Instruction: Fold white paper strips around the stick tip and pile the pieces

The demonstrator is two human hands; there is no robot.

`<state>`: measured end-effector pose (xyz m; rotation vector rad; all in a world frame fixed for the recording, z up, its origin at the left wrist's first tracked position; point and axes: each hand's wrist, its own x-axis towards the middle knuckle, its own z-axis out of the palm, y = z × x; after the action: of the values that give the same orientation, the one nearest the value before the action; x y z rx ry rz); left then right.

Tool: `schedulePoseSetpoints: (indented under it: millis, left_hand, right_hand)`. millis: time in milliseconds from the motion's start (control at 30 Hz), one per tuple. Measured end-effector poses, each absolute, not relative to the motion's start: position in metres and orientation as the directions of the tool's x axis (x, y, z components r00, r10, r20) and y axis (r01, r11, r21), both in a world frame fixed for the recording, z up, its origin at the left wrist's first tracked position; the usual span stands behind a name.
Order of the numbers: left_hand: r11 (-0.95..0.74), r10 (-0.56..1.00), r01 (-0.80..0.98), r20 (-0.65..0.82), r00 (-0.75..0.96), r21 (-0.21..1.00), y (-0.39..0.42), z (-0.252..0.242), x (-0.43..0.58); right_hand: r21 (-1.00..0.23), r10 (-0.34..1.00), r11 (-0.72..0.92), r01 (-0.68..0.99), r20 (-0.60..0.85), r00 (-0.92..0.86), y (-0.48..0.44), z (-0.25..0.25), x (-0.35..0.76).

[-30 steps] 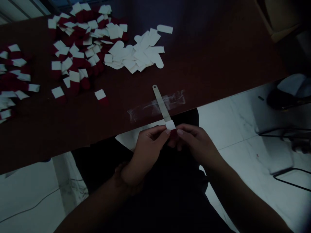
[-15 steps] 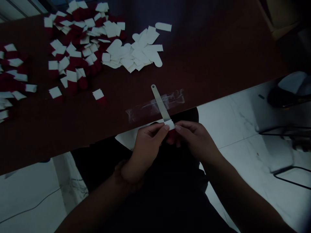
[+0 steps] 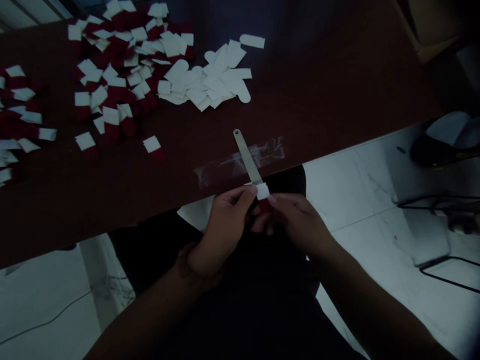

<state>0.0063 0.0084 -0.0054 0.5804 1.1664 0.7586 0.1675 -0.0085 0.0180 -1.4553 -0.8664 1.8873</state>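
Note:
Both my hands meet just below the table's edge. My left hand (image 3: 225,230) and my right hand (image 3: 296,217) pinch a small white-and-red piece (image 3: 263,192), its white paper part on top and its dark red part mostly hidden by my fingers. A narrow metal strip (image 3: 246,155) with a hole at its far end runs from that piece across the table. Clear tape (image 3: 240,162) lies under the strip. Beyond it are a heap of white-and-red pieces (image 3: 112,75) and a pile of white paper shapes (image 3: 204,75).
The dark reddish-brown table (image 3: 318,100) ends in a diagonal edge just beyond my hands. More white-and-red pieces (image 3: 20,117) lie at the far left. Below the edge is a white marble floor (image 3: 360,210). A black wire frame (image 3: 438,262) stands at the right.
My hands have shifted slightly up toward the table edge, and my left fingers have moved along the white-and-red piece. The view has also moved slightly.

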Motion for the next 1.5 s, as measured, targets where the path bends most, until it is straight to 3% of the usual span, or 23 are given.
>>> schedulePoseSetpoints:
  millis: [433, 633, 800, 967, 1300, 1400, 1500]
  left_hand:
    - [0.637, 0.769, -0.351, -0.592, 0.239, 0.686, 0.011, -0.003, 0.011]
    - [0.646, 0.761, -0.334, -0.548, 0.346, 0.686, 0.014, -0.001, 0.012]
    - [0.652, 0.758, -0.346, -0.574, 0.309, 0.675, 0.014, -0.002, 0.012]
    - [0.596, 0.800, -0.279, -0.530, 0.280, 0.753, 0.012, -0.004, 0.010]
    - [0.545, 0.837, -0.271, -0.494, 0.236, 0.793, 0.011, -0.012, 0.008]
    - [0.447, 0.891, -0.130, -0.426, 0.159, 0.885, 0.009, -0.011, 0.004]
    - [0.202, 0.973, 0.179, -0.219, 0.078, 0.963, 0.005, -0.005, -0.002]
  right_hand:
    - [-0.795, 0.795, -0.589, -0.144, -0.540, -0.276, -0.014, 0.012, 0.168]
    - [-0.820, 0.808, -0.566, -0.091, -0.529, -0.261, -0.012, 0.013, 0.168]
    - [-0.822, 0.811, -0.563, -0.087, -0.528, -0.253, -0.011, 0.014, 0.169]
    - [-0.841, 0.822, -0.539, -0.042, -0.515, -0.245, -0.008, 0.017, 0.166]
    - [-0.857, 0.835, -0.515, -0.003, -0.500, -0.231, -0.009, 0.019, 0.162]
    - [-0.861, 0.837, -0.509, 0.015, -0.498, -0.225, -0.010, 0.018, 0.162]
    - [-0.870, 0.850, -0.489, 0.058, -0.490, -0.192, -0.008, 0.017, 0.164]
